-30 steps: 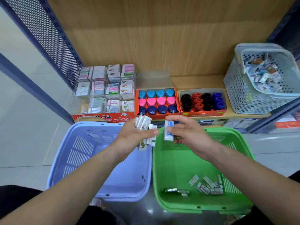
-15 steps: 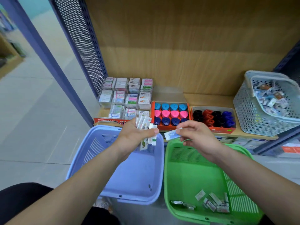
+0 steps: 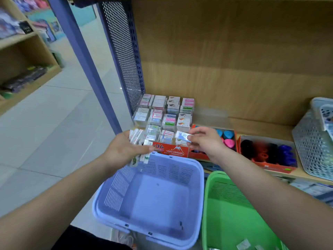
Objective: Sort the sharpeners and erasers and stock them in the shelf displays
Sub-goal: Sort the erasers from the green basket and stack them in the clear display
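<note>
My left hand [image 3: 124, 150] grips a fanned bundle of wrapped erasers [image 3: 137, 139] just left of the orange eraser display box [image 3: 171, 150] on the shelf. My right hand [image 3: 205, 141] pinches a single blue-and-white eraser [image 3: 182, 136] over the front right corner of that display, above its rows of stacked erasers [image 3: 164, 114]. Behind my right hand stands an orange tray of blue and pink sharpeners [image 3: 228, 137]. Further right, another tray holds black, red and blue sharpeners [image 3: 266, 152].
A lilac basket [image 3: 196, 177] sits below the shelf edge with a green basket [image 3: 216, 213] to its right, a few wrapped items in its bottom. A grey mesh basket [image 3: 313, 147] stands at the shelf's right end. A perforated blue side panel [image 3: 122, 51] bounds the shelf on the left.
Both hands moved forward from above the baskets to the eraser display. My right hand carried the single eraser to the display's front right corner. The view shifted left and closer.
</note>
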### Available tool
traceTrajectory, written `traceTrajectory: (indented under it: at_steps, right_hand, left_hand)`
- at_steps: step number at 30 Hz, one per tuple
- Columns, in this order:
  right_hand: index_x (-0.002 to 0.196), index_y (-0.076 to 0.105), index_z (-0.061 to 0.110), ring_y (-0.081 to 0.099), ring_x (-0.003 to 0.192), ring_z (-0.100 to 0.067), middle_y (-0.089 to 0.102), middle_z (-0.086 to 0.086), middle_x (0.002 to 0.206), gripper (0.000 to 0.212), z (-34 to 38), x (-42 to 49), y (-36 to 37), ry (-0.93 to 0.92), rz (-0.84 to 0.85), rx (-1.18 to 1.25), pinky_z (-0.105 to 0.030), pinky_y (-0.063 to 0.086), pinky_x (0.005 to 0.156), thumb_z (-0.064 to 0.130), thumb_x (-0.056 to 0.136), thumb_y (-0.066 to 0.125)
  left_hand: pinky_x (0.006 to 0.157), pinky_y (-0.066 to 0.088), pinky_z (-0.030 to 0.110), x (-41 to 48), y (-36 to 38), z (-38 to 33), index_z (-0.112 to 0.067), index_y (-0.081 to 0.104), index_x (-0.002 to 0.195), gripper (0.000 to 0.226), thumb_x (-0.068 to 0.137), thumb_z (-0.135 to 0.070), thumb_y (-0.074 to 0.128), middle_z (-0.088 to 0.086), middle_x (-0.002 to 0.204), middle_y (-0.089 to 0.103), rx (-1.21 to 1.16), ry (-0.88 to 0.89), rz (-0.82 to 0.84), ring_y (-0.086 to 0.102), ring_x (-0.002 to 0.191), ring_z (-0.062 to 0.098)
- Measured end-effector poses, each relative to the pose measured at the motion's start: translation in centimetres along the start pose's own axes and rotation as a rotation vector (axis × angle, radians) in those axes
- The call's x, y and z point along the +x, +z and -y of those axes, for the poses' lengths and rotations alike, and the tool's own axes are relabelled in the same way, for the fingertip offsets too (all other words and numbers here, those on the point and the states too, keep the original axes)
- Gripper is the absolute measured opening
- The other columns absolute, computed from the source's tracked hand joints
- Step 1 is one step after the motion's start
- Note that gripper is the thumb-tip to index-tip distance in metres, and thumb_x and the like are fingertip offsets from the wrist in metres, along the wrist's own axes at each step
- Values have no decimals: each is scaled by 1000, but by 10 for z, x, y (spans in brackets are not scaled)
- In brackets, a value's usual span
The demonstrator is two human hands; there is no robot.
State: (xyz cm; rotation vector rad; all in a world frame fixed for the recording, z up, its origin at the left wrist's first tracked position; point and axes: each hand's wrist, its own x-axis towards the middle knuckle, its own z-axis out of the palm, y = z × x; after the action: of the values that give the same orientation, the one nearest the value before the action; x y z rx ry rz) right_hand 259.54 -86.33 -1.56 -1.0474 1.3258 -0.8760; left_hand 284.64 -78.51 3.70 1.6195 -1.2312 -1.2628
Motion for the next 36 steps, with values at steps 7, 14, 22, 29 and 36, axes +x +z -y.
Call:
traceTrajectory:
  at_steps: [7, 14, 22, 29, 36]
  right_hand:
    - [98, 71, 9, 68, 68, -20, 73, -17, 93, 13, -3, 117, 25, -11, -119, -120, -25, 60, 62, -2, 90, 70]
    - [99, 67, 15, 67, 75, -20, 75, -9, 93, 14, -10, 206, 57, -74, -239, -297, -33, 57, 70, 12, 88, 75]
    - [92, 66, 19, 69, 83, -22, 71, -2, 89, 16, -16, 235, 65, -174, -263, -669, -41, 59, 82, 28, 86, 78]
    - [107, 70, 13, 68, 92, -24, 72, -7, 103, 21, -9, 216, 62, -212, -244, -765, -38, 58, 84, 23, 89, 72]
    - [119, 69, 23, 69, 76, -17, 74, -7, 95, 25, 35, 75, 68, -278, 274, -159, -31, 59, 72, 10, 100, 59]
  left_hand:
    - [56, 49, 24, 39, -16, 3, -14, 71, 93, 20, 78, -15, 85, 1, 75, 75, -49, -9, -1, 66, 63, 12]
    - [64, 52, 31, 73, -27, 2, -11, 70, 101, 34, 74, -23, 88, 10, 85, 76, -77, -7, -36, 72, 71, 26]
    - [62, 52, 31, 89, -39, 8, -15, 71, 93, 24, 75, -18, 86, 4, 83, 78, -133, -58, -127, 74, 73, 21]
    - [61, 50, 30, 89, -33, 7, -13, 70, 98, 25, 77, -17, 83, 6, 85, 78, -194, -53, -65, 72, 69, 18]
    - [89, 57, 57, 89, -20, -5, -12, 71, 113, 43, 73, -17, 84, 14, 104, 76, -342, -41, 11, 73, 98, 39]
